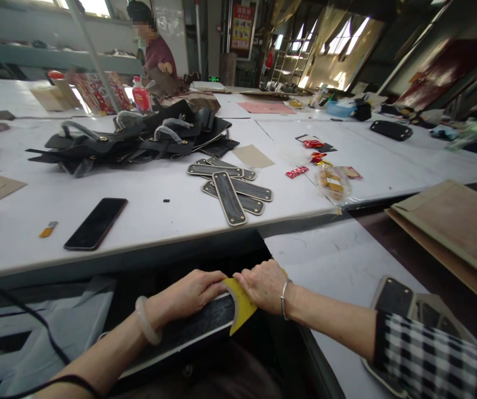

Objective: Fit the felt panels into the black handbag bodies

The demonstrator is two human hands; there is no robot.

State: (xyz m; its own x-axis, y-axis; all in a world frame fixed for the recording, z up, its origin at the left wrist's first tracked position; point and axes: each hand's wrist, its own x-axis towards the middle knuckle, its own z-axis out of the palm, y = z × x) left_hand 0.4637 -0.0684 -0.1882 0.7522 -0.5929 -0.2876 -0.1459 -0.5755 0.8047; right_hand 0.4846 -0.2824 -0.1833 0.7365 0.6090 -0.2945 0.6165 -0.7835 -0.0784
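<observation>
My left hand (190,295), with a pale bangle at the wrist, grips the upper edge of a long dark panel (209,317) with a pale border, held over my lap. At the panel's right end a curved yellow piece (244,310) stands up. My right hand (261,285), wearing a thin metal bracelet, is closed on the yellow piece's top edge, close beside my left fingertips. Whether the yellow piece is the panel's own bent underside or a separate sheet, I cannot tell. Beyond the hands, several dark oblong pieces with riveted corners (229,198) lie in a loose pile.
A black phone (96,224) lies on the white table (155,221). Black bag parts with handles (138,136) are heaped farther back. Wrapped snacks (332,183) sit to the right. Brown boards (454,227) lie at right; a cable (14,299) crosses the left. A person (159,55) is across the table.
</observation>
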